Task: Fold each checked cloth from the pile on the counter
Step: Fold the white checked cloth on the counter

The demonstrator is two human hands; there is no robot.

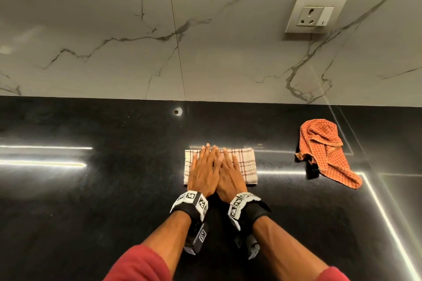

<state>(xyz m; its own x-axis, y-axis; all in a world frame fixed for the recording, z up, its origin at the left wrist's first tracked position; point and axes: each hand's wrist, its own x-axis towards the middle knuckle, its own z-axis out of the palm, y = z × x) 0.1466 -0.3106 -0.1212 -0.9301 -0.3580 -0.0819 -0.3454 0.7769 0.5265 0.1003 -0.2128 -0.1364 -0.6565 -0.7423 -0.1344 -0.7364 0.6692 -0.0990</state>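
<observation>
Pressing flat with straight fingers, left hand [202, 172] and right hand [229, 177] cover the folded white cloth [247, 164]; orange cloth [326, 153] lies crumpled nearby on the worktop [91, 201].

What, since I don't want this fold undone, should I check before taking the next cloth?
1. The white cloth is folded into a rectangle: ok.
2. The left hand and right hand press flat on it: ok.
3. Creases under the hands are smoothed: cannot tell, hidden.
4. The orange cloth lies apart, right of the white cloth on the counter: ok.
5. The orange cloth is folded: not ok, crumpled.
</observation>
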